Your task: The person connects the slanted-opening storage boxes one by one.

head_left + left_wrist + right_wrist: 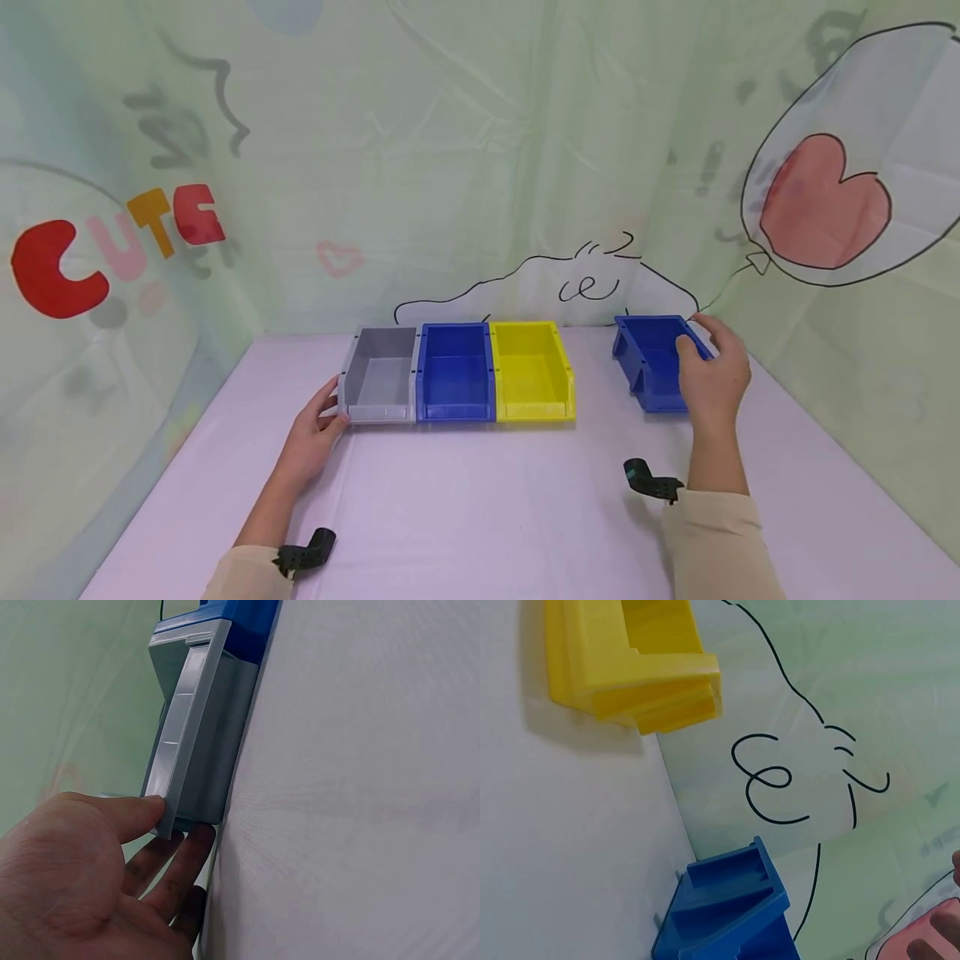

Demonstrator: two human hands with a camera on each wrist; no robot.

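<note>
A grey storage bin (378,367), a blue bin (455,367) and a yellow bin (531,367) stand side by side in a row. At the grey bin's front left corner, my left hand (309,437) grips it. The left wrist view shows the thumb (142,814) on the front lip, with the fingers (184,866) around the side. To the right, apart from the row, stands another blue bin (648,367). Over its right side is my right hand (716,379), thumb and fingers spread. The right wrist view shows those fingers (934,937) above this bin (727,900), separated from it.
A white-covered table (487,508) carries the bins near its back edge. Behind and beside it hangs a pale green printed curtain (450,183). A gap lies between the yellow bin and the separate blue one. Each wrist bears a small black camera (307,552).
</note>
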